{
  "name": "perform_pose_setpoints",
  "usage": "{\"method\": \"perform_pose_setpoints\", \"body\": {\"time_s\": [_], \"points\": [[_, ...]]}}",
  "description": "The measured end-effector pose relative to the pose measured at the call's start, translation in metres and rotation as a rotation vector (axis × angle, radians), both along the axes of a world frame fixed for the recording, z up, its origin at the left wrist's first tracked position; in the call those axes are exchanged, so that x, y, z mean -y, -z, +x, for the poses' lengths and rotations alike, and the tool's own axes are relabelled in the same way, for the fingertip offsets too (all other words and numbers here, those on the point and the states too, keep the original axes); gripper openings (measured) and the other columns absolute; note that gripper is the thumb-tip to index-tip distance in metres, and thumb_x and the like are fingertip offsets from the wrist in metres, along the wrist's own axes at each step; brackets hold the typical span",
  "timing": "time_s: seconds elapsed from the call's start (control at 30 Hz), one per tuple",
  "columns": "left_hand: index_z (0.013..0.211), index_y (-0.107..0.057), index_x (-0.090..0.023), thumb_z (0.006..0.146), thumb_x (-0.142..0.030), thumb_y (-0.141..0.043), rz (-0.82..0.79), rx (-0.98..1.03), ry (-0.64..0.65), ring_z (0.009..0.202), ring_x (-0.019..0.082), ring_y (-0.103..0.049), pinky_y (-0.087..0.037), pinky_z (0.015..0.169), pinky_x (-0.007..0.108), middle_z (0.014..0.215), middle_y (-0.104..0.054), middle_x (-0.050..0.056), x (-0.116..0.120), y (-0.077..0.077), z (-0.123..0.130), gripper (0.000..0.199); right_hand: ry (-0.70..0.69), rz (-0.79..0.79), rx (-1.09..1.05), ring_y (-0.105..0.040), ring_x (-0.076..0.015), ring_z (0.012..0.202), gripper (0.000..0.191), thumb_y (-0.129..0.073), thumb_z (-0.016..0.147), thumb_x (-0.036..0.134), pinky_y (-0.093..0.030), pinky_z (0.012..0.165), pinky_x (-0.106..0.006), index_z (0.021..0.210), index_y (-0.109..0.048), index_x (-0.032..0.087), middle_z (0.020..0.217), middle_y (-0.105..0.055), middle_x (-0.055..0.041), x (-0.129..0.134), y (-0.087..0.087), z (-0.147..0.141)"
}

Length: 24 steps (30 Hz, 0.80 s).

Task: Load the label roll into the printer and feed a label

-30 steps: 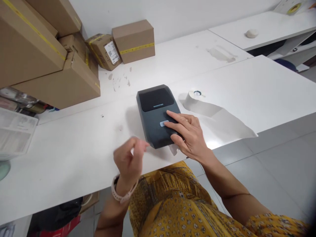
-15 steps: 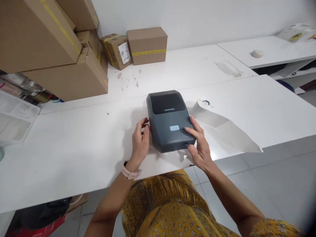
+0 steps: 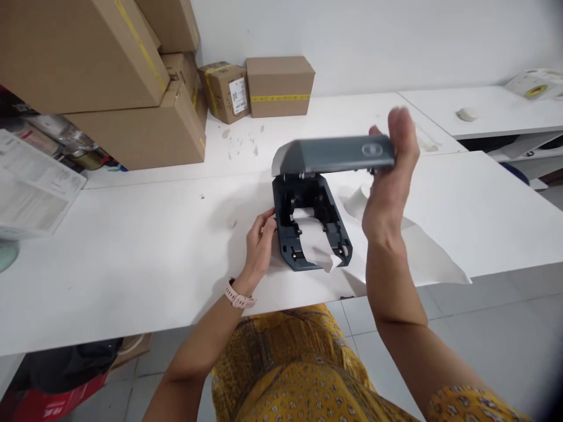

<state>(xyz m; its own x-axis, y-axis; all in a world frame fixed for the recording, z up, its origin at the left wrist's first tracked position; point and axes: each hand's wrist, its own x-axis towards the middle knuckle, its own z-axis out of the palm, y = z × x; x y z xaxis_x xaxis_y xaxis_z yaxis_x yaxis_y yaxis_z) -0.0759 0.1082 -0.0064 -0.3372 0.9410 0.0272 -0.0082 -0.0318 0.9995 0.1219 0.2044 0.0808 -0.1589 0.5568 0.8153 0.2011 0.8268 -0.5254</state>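
A dark blue-grey label printer (image 3: 287, 249) stands on the white table with its lid (image 3: 336, 153) raised. Inside its black bay, a white paper strip (image 3: 313, 237) runs forward and hangs over the front edge with a torn end. My right hand (image 3: 391, 187) grips the lid at its right front corner, holding it up; the fingers are slightly blurred. At the printer's left side, my left hand (image 3: 258, 245) has its bent fingers and thumb against the base. A pale pink watch band (image 3: 238, 298) circles my left wrist.
A long white paper sheet (image 3: 433, 252) curls from a roll (image 3: 356, 202) right of the printer and reaches the table's front edge. Cardboard boxes (image 3: 145, 138) are stacked at the back left, with a smaller box (image 3: 280, 82) beside them. A clear container (image 3: 39, 181) stands far left.
The printer's lid has swung up from closed, exposing the bay and paper strip. My right hand has risen with it from the front right corner. My left hand stays at the printer's left side.
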Motion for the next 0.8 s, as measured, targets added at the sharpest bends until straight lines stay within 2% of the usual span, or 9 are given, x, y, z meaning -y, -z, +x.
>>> {"method": "perform_pose_setpoints", "body": {"time_s": [0.13, 0.23, 0.33, 0.43, 0.53, 0.6, 0.67, 0.73, 0.8], "points": [[0.134, -0.066, -0.025, 0.1, -0.055, -0.058, 0.014, -0.073, 0.011, 0.125, 0.027, -0.065, -0.054, 0.104, 0.043, 0.139, -0.069, 0.012, 0.002, -0.001, -0.002, 0.046, 0.079, 0.009, 0.041, -0.037, -0.0272, 0.158, 0.059, -0.026, 0.107, 0.069, -0.031, 0.131, -0.048, 0.158, -0.036, 0.04, 0.17, -0.035, 0.0008, -0.042, -0.041, -0.023], [0.142, -0.061, -0.028, 0.104, -0.057, -0.05, 0.1, -0.22, 0.015, 0.133, 0.027, -0.061, -0.05, 0.112, 0.048, 0.148, -0.064, 0.012, 0.003, 0.0, -0.002, 0.049, 0.134, -0.08, 0.067, -0.047, -0.0238, 0.15, 0.061, -0.027, 0.105, 0.074, -0.038, 0.126, -0.043, 0.15, -0.041, 0.036, 0.164, -0.045, -0.0022, -0.072, -0.06, -0.034], [0.144, -0.061, -0.031, 0.107, -0.061, -0.038, 0.229, -0.502, 0.056, 0.152, 0.03, -0.042, -0.035, 0.125, 0.057, 0.163, -0.049, 0.011, 0.003, 0.003, 0.0, 0.053, 0.136, -0.186, 0.09, -0.046, -0.017, 0.148, 0.051, -0.034, 0.107, 0.068, -0.035, 0.127, -0.038, 0.141, -0.046, 0.032, 0.159, -0.053, -0.0033, -0.103, -0.07, -0.039], [0.141, -0.065, -0.033, 0.108, -0.062, -0.027, 0.256, -0.696, 0.116, 0.163, 0.032, -0.021, -0.021, 0.131, 0.062, 0.175, -0.03, 0.006, 0.003, 0.007, -0.001, 0.058, 0.096, -0.315, 0.139, -0.037, -0.0138, 0.154, 0.048, -0.037, 0.111, 0.056, -0.026, 0.131, -0.037, 0.149, -0.039, 0.026, 0.168, -0.043, -0.0061, -0.12, -0.073, -0.038], [0.14, -0.066, -0.033, 0.108, -0.06, -0.023, 0.22, -0.75, 0.151, 0.165, 0.032, -0.012, -0.021, 0.13, 0.063, 0.177, -0.023, 0.004, 0.0, 0.009, -0.005, 0.06, 0.157, -0.178, 0.176, -0.033, -0.0183, 0.157, 0.058, -0.048, 0.108, 0.053, -0.028, 0.13, -0.043, 0.156, -0.03, 0.026, 0.175, -0.03, -0.0078, -0.107, -0.067, -0.03], [0.138, -0.068, -0.033, 0.108, -0.061, -0.022, 0.245, -0.791, 0.154, 0.165, 0.033, -0.01, -0.021, 0.13, 0.063, 0.177, -0.023, 0.004, -0.005, 0.008, -0.01, 0.062, 0.253, 0.007, 0.192, -0.047, -0.0242, 0.147, 0.048, -0.052, 0.106, 0.049, -0.039, 0.122, -0.047, 0.148, -0.044, 0.028, 0.163, -0.047, -0.0088, -0.086, -0.059, -0.023], [0.133, -0.071, -0.031, 0.108, -0.062, -0.019, 0.309, -0.848, 0.142, 0.164, 0.033, -0.01, -0.02, 0.13, 0.063, 0.176, -0.025, 0.004, -0.012, 0.007, -0.014, 0.065, 0.26, 0.071, 0.314, -0.063, -0.0281, 0.125, 0.028, -0.051, 0.105, 0.04, -0.047, 0.111, -0.049, 0.127, -0.062, 0.027, 0.134, -0.069, -0.0085, -0.064, -0.05, -0.016], [0.125, -0.075, -0.029, 0.107, -0.062, -0.017, 0.377, -0.895, 0.136, 0.163, 0.032, -0.011, -0.019, 0.131, 0.06, 0.173, -0.031, 0.005, -0.02, 0.005, -0.018, 0.069, 0.125, 0.02, 0.58, -0.071, -0.0286, 0.107, 0.021, -0.051, 0.102, 0.03, -0.051, 0.103, -0.048, 0.107, -0.071, 0.024, 0.109, -0.077, -0.0075, -0.049, -0.042, -0.01], [0.118, -0.077, -0.027, 0.108, -0.061, -0.015, 0.417, -0.902, 0.135, 0.16, 0.031, -0.018, -0.022, 0.13, 0.057, 0.166, -0.04, 0.008, -0.026, 0.003, -0.019, 0.072, -0.084, -0.047, 0.875, -0.073, -0.0277, 0.099, 0.022, -0.053, 0.097, 0.022, -0.053, 0.097, -0.045, 0.103, -0.074, 0.022, 0.104, -0.08, -0.0075, -0.044, -0.035, -0.007]]}}
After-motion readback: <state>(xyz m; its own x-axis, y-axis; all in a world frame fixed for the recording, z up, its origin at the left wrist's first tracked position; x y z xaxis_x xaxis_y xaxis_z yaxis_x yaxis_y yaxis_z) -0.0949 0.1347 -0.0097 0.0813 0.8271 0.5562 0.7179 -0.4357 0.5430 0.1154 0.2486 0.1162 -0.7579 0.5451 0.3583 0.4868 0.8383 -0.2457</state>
